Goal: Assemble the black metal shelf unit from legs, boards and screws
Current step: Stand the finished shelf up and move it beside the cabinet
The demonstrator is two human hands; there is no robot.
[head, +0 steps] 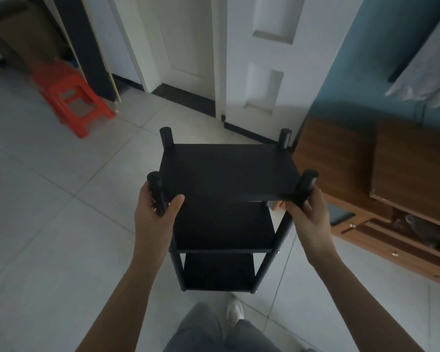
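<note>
A black metal shelf unit [226, 207] with three dark flat boards and four round black legs stands upright on the pale tiled floor [61, 224] in the middle of the frame, seen from above. Its top board [229, 171] lies just below the leg tops, with the middle board [224, 227] and the lowest board [219, 271] stacked beneath it. The left hand [155, 212] has its grip clamped on the near left leg [156, 193], fingers curled behind the tube and the thumb lying at the front edge of the top board. The right hand [306, 212] has its grip clamped on the near right leg [305, 188] just under the top board. The two far legs [167, 137] rise free at the back corners.

A red plastic stool [73, 97] stands in the upper left of the frame, beside leaning boards. A brown wooden cabinet [381, 179] fills the right side, near the shelf unit. A white panelled door [249, 59] sits at upper centre. Grey trousers and a light shoe [235, 311] show at the bottom edge.
</note>
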